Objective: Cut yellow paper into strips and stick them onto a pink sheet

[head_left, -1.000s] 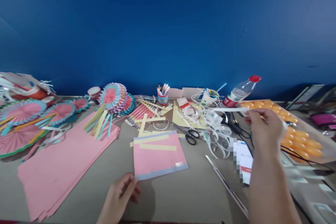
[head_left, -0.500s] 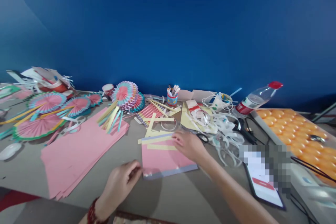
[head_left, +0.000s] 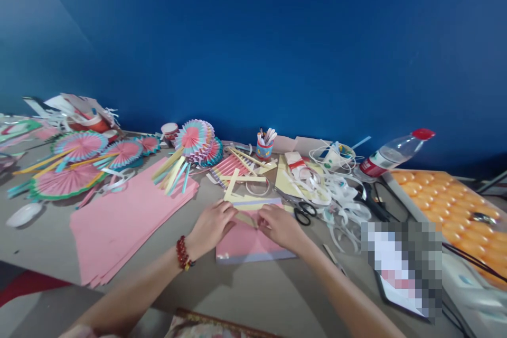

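Observation:
A pink paper sheet (head_left: 253,243) with pale lavender bands along its far and near edges lies flat in front of me. Over its far half, my left hand (head_left: 213,226) and my right hand (head_left: 279,226) pinch the two ends of a pale yellow paper strip (head_left: 246,218), which bows a little between them. A red bead bracelet sits on my left wrist. More yellow strips (head_left: 245,178) lie just beyond the sheet, partly hidden by my fingers. Black-handled scissors (head_left: 304,212) rest to the right of my right hand.
On the left are stacked pink sheets (head_left: 130,227) and folded paper fans (head_left: 81,145). A pen cup (head_left: 264,149) stands at the back. Tangled white ribbon (head_left: 336,195), a tilted bottle (head_left: 392,153), a phone (head_left: 407,296) and an orange bumpy pad (head_left: 443,200) crowd the right side.
My right hand has come from the ribbon pile on the right to the pink sheet. My left hand has moved from its near-left corner onto it. The yellow strip is lifted between both hands.

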{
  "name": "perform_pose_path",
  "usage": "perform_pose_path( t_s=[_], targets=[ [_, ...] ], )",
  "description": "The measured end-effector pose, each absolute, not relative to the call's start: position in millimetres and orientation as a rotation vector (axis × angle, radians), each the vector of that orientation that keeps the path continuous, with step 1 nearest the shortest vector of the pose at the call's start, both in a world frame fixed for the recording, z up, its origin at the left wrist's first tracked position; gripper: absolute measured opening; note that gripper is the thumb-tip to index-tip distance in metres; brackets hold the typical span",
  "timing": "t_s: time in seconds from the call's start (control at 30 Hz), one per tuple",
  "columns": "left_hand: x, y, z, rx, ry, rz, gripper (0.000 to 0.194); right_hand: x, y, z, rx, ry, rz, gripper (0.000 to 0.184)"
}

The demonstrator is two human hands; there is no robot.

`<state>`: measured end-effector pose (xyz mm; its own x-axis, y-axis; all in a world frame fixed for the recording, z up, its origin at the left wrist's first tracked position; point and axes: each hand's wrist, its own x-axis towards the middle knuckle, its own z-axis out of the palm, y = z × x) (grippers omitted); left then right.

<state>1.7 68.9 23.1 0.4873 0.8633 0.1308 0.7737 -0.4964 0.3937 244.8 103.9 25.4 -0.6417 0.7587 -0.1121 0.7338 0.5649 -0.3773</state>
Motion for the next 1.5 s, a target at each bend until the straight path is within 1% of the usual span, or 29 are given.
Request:
perform_pose_path(
  t_s=[0.1, 0.23, 0.4, 0.5, 0.63, 0.8, 0.9, 0.97, 1.1, 1.33, 1.5],
  targets=[
    [4, 72, 16, 2.457, 1.403, 0.457, 0.011, 245, 101, 25, -1.347, -2.701, 0.615, 0.014],
    [4, 74, 11, 2.457, 1.422, 0.446, 0.018, 242, 98, 26, -1.476, -2.667, 0.616, 0.02],
    [4, 72, 13, 2.467, 1.445, 0.47, 0.023, 238, 96, 30, -1.492, -2.657, 0.644, 0.015],
    [3, 73, 16, 2.459, 1.39, 0.568, 0.012, 241, 94, 33, -1.487, -2.631, 0.678, 0.013],
    [-1, 73, 27, 2.369, 1.348, 0.637, 0.018, 248, 92, 44, -1.473, -2.566, 0.745, 0.015],
    [-11, 65, 49, 2.056, 1.27, 0.573, 0.017, 261, 84, 57, -1.36, -2.4, 0.976, 0.016],
    [-17, 57, 55, 1.865, 1.262, 0.523, 0.014, 267, 77, 55, -1.311, -2.29, 1.119, 0.018],
    [-19, 51, 54, 1.823, 1.283, 0.494, 0.015, 269, 72, 50, -1.285, -2.275, 1.154, 0.02],
    [-21, 42, 49, 1.84, 1.294, 0.469, 0.015, 270, 66, 40, -1.237, -2.28, 1.085, 0.022],
    [-27, 36, 36, 1.989, 1.309, 0.459, 0.015, 265, 65, 31, -1.182, -2.322, 0.965, 0.012],
    [-27, 36, 26, 2.056, 1.318, 0.42, 0.015, 264, 67, 26, -1.173, -2.407, 0.942, 0.01]
  ],
)
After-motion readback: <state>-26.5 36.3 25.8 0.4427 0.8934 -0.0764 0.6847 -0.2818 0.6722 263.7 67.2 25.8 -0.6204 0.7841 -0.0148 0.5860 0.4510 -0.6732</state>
